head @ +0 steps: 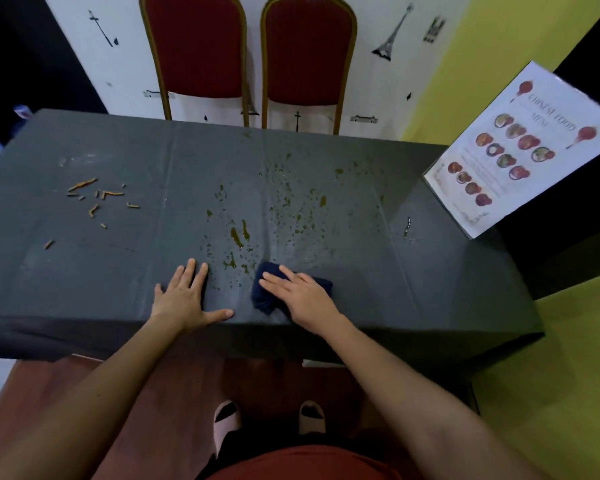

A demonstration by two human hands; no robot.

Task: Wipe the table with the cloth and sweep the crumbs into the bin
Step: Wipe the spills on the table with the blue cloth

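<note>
Though seemingly flat, hands (pixel 187 299) (pixel 303 299) on table (pixel 430 271)

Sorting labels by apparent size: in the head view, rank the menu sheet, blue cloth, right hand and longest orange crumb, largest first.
1. menu sheet
2. right hand and blue cloth, unranked: hand hides part of cloth
3. longest orange crumb

A dark blue cloth (pixel 262 295), bunched, is pressed onto the grey tabletop (pixel 430 271) under the right hand (pixel 302 296). Orange crumbs (pixel 97 197) are scattered well beyond the left hand (pixel 184 296), to its left.
</note>
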